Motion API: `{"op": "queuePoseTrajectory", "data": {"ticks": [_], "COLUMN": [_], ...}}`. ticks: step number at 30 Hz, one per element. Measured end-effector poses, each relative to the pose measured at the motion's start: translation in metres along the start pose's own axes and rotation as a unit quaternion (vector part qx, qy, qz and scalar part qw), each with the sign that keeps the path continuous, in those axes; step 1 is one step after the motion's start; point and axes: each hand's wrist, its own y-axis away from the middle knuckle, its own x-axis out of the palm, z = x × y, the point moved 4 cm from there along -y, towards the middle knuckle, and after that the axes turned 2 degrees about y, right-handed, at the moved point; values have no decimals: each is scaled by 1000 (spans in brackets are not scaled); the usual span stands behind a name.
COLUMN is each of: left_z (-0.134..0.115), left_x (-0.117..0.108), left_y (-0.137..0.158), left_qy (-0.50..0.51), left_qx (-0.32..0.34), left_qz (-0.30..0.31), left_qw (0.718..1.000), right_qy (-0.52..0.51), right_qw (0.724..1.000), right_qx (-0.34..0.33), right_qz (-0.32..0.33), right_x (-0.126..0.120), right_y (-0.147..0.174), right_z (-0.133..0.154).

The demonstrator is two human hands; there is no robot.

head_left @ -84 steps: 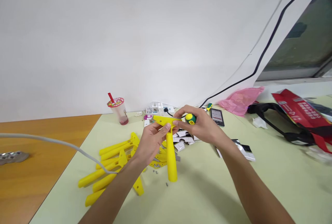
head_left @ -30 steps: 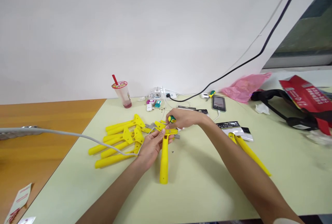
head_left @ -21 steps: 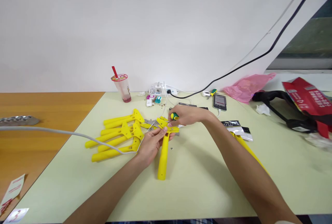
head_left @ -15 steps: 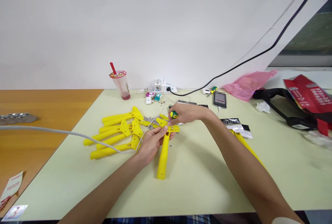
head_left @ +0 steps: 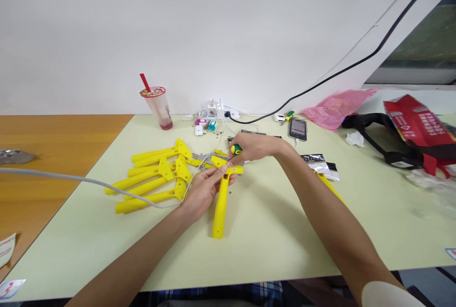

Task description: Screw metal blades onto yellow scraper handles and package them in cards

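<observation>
On the pale green table (head_left: 270,231), the left hand (head_left: 204,188) pinches a yellow scraper (head_left: 221,198) near its head, steadying it, while the right hand (head_left: 251,148) wraps a stubby screwdriver (head_left: 235,149), probably bearing on a screw. More scrapers (head_left: 156,179) lie just left.

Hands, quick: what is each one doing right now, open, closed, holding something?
Left hand: closed on the yellow scraper, near its head.
Right hand: closed on a green and yellow screwdriver.

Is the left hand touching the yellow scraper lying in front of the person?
Touching. The head view shows the left hand with its fingers wrapped around the yellow scraper just below its head.
</observation>
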Motion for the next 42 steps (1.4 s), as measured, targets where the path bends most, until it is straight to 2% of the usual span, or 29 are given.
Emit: {"op": "queuePoseTrajectory", "data": {"ticks": [8,22,42], "left_z": [-1,-3,-5], "left_x": [1,2,2], "left_y": [1,1,0], "left_qy": [10,43,53], "left_qx": [-4,13,20], "left_qz": [-24,-15,-7], "left_qw": [1000,999,998], "right_qy": [8,-69,-83], "right_qw": [1000,996,995], "right_qx": [-13,-48,-61], "right_qz": [-16,3,4], "right_x": [-2,-4,-4], "right_y": [3,8,8], "right_z": [1,3,4]}}
